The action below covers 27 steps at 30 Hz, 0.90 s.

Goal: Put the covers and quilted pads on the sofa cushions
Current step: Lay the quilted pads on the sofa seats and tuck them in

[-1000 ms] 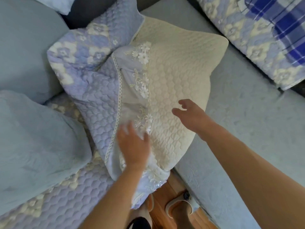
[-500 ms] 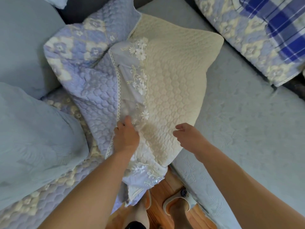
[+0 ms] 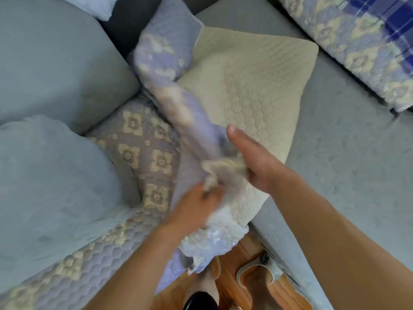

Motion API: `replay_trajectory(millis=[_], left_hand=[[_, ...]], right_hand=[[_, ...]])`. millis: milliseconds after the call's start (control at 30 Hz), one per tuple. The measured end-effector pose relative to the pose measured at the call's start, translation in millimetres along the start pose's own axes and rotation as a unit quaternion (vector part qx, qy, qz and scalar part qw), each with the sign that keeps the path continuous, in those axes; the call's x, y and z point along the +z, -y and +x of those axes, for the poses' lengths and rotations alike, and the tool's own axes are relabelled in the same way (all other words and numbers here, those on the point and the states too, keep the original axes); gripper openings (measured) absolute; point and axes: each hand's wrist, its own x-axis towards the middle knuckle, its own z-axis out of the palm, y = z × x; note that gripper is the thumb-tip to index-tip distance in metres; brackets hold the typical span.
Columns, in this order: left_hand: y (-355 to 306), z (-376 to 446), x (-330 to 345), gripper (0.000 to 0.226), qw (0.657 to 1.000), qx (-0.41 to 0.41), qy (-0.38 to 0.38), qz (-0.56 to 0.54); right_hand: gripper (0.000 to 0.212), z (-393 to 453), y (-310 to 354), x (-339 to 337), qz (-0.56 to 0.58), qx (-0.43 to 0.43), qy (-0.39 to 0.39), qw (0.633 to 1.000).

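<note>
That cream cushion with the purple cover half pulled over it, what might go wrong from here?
1. The left hand grips the bunched purple cover near its lace edge; a hard tug could perhaps tear that trim.
2. The cream cushion hangs over the sofa seat's front edge, so pulling might drag it onto the wooden floor.
3. The right hand lies open against the cushion rather than gripping, so the cushion may slip.

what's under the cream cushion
The grey sofa seat shows beside the cream cushion; the lilac quilted pad runs behind its left edge. Directly beneath is hidden.
</note>
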Motion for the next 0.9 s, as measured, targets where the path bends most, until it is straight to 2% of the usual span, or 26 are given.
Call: replay_trajectory(millis=[67,100,133,167,200,233,267,300,367,400,467,500,533,600,700,767,800,867,900], left_hand=[[-18,-16,34,0.025,0.989,0.035,0.135,0.045],[-24,-21,44,0.031,0.985,0.047,0.155,0.053],[-23,-24,51,0.036,0.984,0.047,0.163,0.046],[-20,-27,54,0.036,0.983,0.048,0.171,0.046],[-17,-30,58,0.033,0.981,0.042,0.184,0.042],[-12,-34,62,0.032,0.977,0.045,0.194,0.07],[-6,-37,71,0.04,0.973,0.04,0.191,0.126],[-1,-39,81,0.047,0.966,0.033,0.167,0.192],[-4,-39,97,0.038,0.96,-0.007,0.049,0.275],[-12,-39,105,0.03,0.953,-0.016,-0.005,0.303],[-28,-36,132,0.029,0.927,0.042,-0.052,0.369],[-35,-36,153,0.032,0.924,0.08,-0.046,0.371],[-44,-37,178,0.033,0.931,0.106,-0.009,0.349],[-60,-48,242,0.032,0.933,0.16,0.112,0.303],[-75,-84,355,0.027,0.875,0.269,0.245,0.319],[-69,-110,425,0.031,0.84,0.267,0.308,0.359],[-61,-120,455,0.036,0.818,0.248,0.338,0.395],[-45,-130,496,0.057,0.766,0.178,0.401,0.47],[-41,-131,509,0.07,0.748,0.128,0.425,0.493]], right_hand=[[0.128,13,16,4,-0.084,0.002,-0.061,0.995],[0.138,14,21,4,-0.174,0.021,-0.086,0.981],[0.136,11,21,0,-0.26,0.048,-0.083,0.961],[0.117,8,15,-9,-0.335,0.078,-0.071,0.936],[0.082,2,8,-21,-0.38,0.098,-0.085,0.916],[0.051,-9,2,-35,-0.397,0.1,-0.135,0.902],[0.038,-23,-4,-51,-0.39,0.092,-0.22,0.889],[0.035,-40,-8,-67,-0.352,0.078,-0.319,0.877],[0.034,-81,-16,-107,-0.247,0.058,-0.468,0.847],[0.035,-103,-24,-130,-0.206,0.069,-0.509,0.833],[0.038,-147,-53,-178,-0.14,0.13,-0.549,0.813],[0.04,-172,-70,-202,-0.119,0.162,-0.566,0.799],[0.04,-196,-88,-226,-0.1,0.191,-0.584,0.783],[0.04,-253,-124,-272,-0.074,0.21,-0.634,0.74],[0.034,-357,-208,-328,-0.088,0.235,-0.707,0.661],[0.035,-424,-280,-342,-0.079,0.29,-0.713,0.634],[0.036,-449,-321,-347,-0.082,0.334,-0.682,0.645],[0.044,-476,-403,-357,-0.1,0.455,-0.534,0.706],[0.061,-483,-439,-362,-0.106,0.489,-0.459,0.734]])
